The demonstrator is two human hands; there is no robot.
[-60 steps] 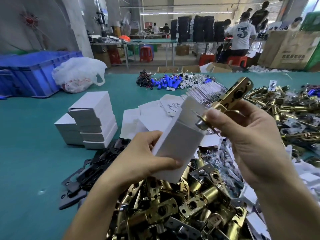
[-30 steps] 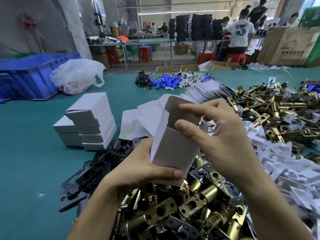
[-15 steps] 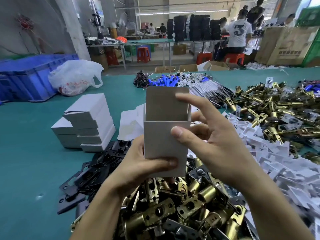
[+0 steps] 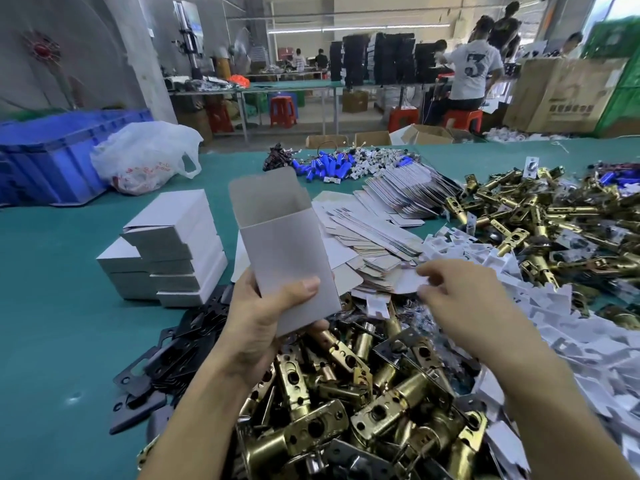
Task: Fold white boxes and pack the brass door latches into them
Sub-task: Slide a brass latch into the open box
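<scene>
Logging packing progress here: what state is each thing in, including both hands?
White box: upright, top flap open, gripped by left hand.
Stacked boxes: closed, piled.
Carton blanks: flat, unfolded.
Brass latches: loose, heaped.
Right hand: at the blanks; grip unclear.

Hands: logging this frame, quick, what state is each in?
Left hand: grips the open white box.
Right hand: blurred over the flat box blanks; cannot tell.
</scene>
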